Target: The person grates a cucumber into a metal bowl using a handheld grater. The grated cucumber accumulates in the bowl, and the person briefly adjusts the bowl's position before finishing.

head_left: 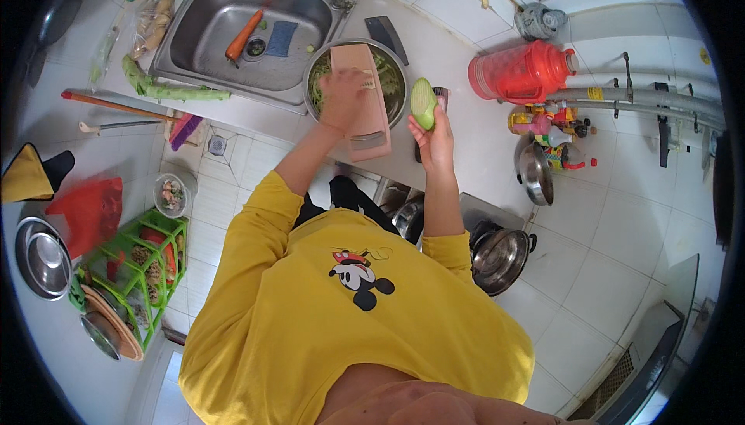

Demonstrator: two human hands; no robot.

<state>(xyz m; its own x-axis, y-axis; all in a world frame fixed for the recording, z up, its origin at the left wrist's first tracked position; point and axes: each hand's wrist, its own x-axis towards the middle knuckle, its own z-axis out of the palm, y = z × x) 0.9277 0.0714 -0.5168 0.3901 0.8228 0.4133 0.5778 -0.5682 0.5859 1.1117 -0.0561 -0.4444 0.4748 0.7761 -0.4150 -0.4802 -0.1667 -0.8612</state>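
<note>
A metal bowl [397,76] of green shreds stands on the counter beside the sink. A pink grater [372,126] lies across it, its near end over the rim. My left hand [344,100] is on the grater, over its blade area; its fingers are blurred, so their grip does not show. To the right of the bowl, my right hand [436,144] holds up a tapered piece of green vegetable [423,103] with a flat, pale cut face. A dark object [441,96] is partly hidden behind that hand. Beyond the bowl lies a cleaver [386,38] with a dark, wide blade.
In the sink [206,60] are a carrot [244,38] and a blue cloth [281,39]. Long green strips [174,91] and a bag of brown produce [153,23] lie left of it. A red thermos [520,72], bottles [555,138] and a pan [535,174] are at right.
</note>
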